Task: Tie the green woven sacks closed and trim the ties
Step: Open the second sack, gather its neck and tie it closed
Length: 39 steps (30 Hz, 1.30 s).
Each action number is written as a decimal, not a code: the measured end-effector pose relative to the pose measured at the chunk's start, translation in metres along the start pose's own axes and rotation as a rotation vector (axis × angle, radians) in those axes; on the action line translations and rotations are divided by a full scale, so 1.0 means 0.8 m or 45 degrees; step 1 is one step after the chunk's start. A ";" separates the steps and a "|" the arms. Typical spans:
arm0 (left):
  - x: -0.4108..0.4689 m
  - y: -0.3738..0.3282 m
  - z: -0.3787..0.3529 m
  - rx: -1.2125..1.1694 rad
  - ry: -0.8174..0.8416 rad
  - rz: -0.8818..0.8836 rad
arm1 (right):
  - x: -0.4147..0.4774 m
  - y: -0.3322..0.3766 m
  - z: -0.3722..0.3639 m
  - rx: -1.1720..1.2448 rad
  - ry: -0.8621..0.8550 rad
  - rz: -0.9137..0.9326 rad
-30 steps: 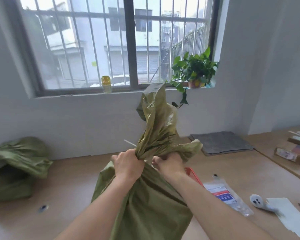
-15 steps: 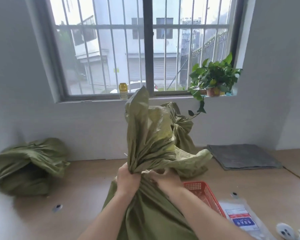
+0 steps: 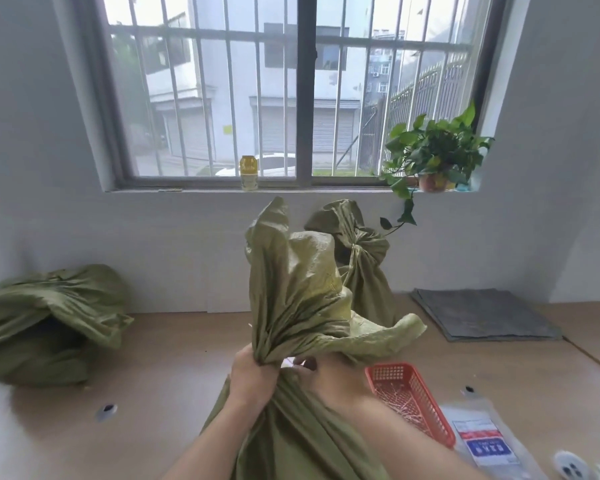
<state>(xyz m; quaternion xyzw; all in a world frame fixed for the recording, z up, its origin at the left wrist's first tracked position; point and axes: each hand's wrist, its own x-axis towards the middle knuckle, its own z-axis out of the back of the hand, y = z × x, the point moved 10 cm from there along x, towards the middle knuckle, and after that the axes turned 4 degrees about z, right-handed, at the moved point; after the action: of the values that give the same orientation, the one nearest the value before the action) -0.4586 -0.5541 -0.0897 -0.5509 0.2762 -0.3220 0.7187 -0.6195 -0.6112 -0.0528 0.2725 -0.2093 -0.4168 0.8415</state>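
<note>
The green sack stands upright on the surface, its neck pointing up. The left hand squeezes the gathered neck. The right hand is just beside it, too blurred to tell its grip.

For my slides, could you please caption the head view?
Left hand grips a sack by its neck, right hand alongside; tied sack behind, basket nearby.

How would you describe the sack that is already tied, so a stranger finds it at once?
Find the window, then the potted plant on its sill. Under the plant's trailing vine, near the wall, stands a green sack. Unlike the held sack and the slumped sack at left, its neck is tied shut.
</note>
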 end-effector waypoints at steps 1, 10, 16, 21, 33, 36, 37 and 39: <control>0.001 -0.002 0.002 -0.015 0.011 -0.006 | 0.002 0.002 -0.003 -0.040 0.000 0.004; 0.022 0.007 0.010 -0.160 0.022 0.010 | 0.011 -0.003 -0.010 0.239 -0.200 -0.167; 0.028 0.014 -0.001 -0.214 0.037 0.003 | 0.014 -0.028 -0.023 0.514 -0.213 -0.322; 0.027 0.012 0.001 -0.214 -0.036 -0.021 | 0.025 -0.066 -0.046 0.597 -0.125 -0.454; 0.021 0.012 -0.010 -0.304 0.066 -0.047 | 0.028 -0.039 -0.051 0.831 -0.074 -0.323; 0.016 0.012 -0.013 -0.369 0.093 -0.015 | 0.032 -0.031 -0.055 0.777 0.006 -0.285; 0.014 0.012 -0.014 -0.383 0.097 -0.014 | 0.033 -0.029 -0.056 0.772 0.029 -0.277; 0.012 0.014 -0.013 -0.404 0.093 -0.005 | 0.034 -0.032 -0.059 0.742 0.077 -0.290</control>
<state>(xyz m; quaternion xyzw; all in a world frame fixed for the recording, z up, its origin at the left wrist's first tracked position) -0.4586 -0.5660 -0.1033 -0.6460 0.3485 -0.2956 0.6114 -0.5921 -0.6329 -0.1019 0.5362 -0.2631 -0.4227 0.6816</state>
